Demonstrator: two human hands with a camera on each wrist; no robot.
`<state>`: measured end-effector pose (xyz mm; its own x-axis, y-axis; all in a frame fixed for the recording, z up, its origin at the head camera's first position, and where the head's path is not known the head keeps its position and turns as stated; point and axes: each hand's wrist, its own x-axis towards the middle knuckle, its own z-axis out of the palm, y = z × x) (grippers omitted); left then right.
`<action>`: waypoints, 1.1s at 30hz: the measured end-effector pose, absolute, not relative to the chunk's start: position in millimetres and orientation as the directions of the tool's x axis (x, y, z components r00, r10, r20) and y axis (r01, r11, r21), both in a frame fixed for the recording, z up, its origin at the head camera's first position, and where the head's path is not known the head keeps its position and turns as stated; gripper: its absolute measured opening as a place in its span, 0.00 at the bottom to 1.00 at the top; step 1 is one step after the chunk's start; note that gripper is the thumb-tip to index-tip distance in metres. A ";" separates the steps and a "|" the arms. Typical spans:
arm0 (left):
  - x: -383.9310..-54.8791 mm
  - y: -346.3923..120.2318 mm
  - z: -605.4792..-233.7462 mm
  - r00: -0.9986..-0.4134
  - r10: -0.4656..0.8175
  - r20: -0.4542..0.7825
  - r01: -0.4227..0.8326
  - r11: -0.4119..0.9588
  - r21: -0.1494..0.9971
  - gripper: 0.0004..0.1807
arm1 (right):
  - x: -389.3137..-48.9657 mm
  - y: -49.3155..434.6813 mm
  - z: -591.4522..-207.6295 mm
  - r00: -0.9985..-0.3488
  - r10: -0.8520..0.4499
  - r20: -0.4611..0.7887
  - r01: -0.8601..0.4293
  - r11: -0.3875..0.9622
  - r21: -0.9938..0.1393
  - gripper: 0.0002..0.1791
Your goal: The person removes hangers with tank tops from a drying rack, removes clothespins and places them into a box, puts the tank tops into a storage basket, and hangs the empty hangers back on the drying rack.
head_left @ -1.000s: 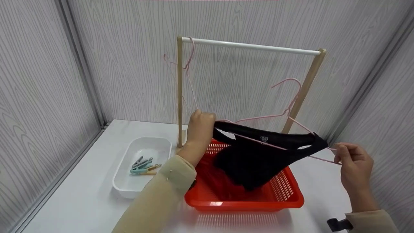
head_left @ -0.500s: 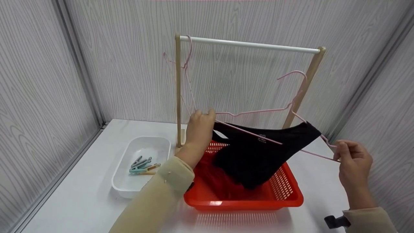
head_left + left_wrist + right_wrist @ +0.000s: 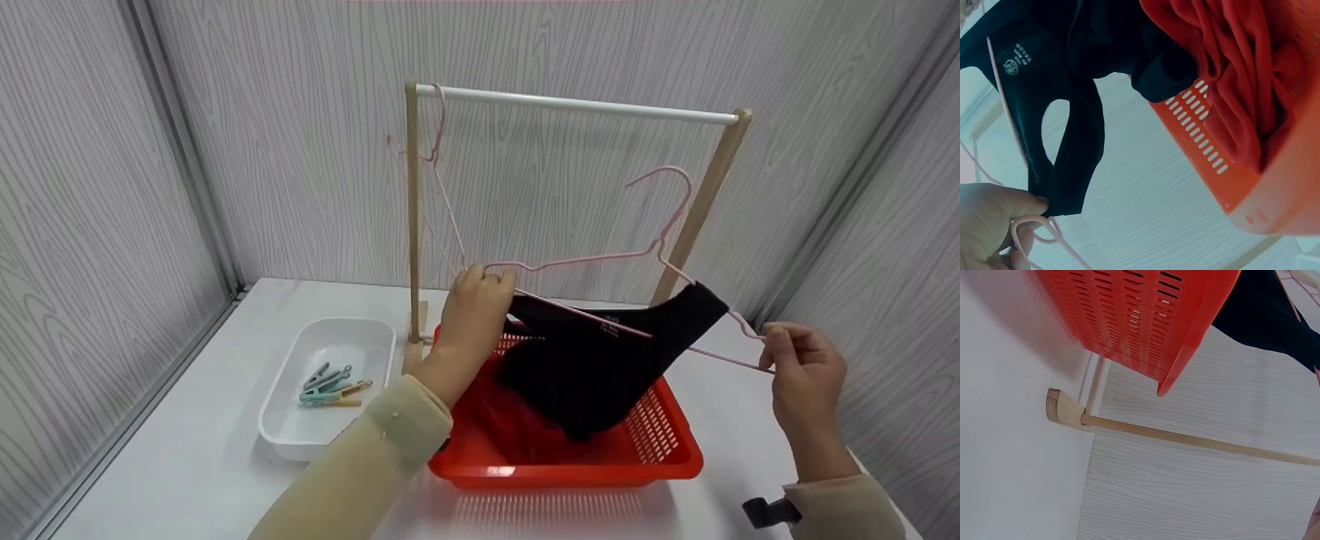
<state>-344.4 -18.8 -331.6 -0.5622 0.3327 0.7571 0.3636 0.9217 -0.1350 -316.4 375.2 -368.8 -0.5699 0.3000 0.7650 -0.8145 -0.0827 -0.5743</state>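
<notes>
A pink wire hanger (image 3: 585,259) is held up slantwise between my two hands, its hook free in the air. A black tank top (image 3: 577,382) hangs from it; the right shoulder strap lies over the hanger's right arm, and the body sags into a red basket (image 3: 562,474). My left hand (image 3: 476,315) grips the other strap together with the hanger's left end. In the left wrist view, thumb and fingers of the left hand (image 3: 988,219) pinch there. My right hand (image 3: 806,371) pinches the hanger's right end, beyond the strap.
Red cloth (image 3: 510,420) lies in the basket. At left stands a white tray (image 3: 289,442) with several clothes pegs (image 3: 330,390). Behind the basket rises a wooden rack with a white rail (image 3: 577,102); another pink hanger (image 3: 441,120) hangs at its left end.
The hanger's hook has risen, then shifted left. The right strap has moved up the hanger's arm, away from my right hand. My hands have drawn slightly closer together.
</notes>
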 end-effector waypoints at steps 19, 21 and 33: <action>-323.6 -13.9 -331.3 -0.630 0.408 0.660 0.373 0.905 -0.204 0.03 | -319.2 362.0 -373.6 -0.575 0.249 0.779 -0.802 0.017 -0.597 0.06; -321.0 -13.9 -331.2 -0.653 0.408 0.638 0.383 0.905 -0.186 0.02 | -318.5 361.1 -373.7 -0.587 0.255 0.768 -0.785 0.051 -0.617 0.06; -306.8 -16.6 -336.2 -0.769 0.420 0.481 0.430 0.898 -0.097 0.09 | -317.9 359.2 -374.8 -0.571 0.198 0.797 -0.808 0.036 -0.588 0.05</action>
<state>-306.8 -16.6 -336.2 -0.7690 0.4205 0.4815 0.4302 0.8975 -0.0967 -317.9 359.2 -374.8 -0.5709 0.1978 0.7969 -0.8081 0.0362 -0.5879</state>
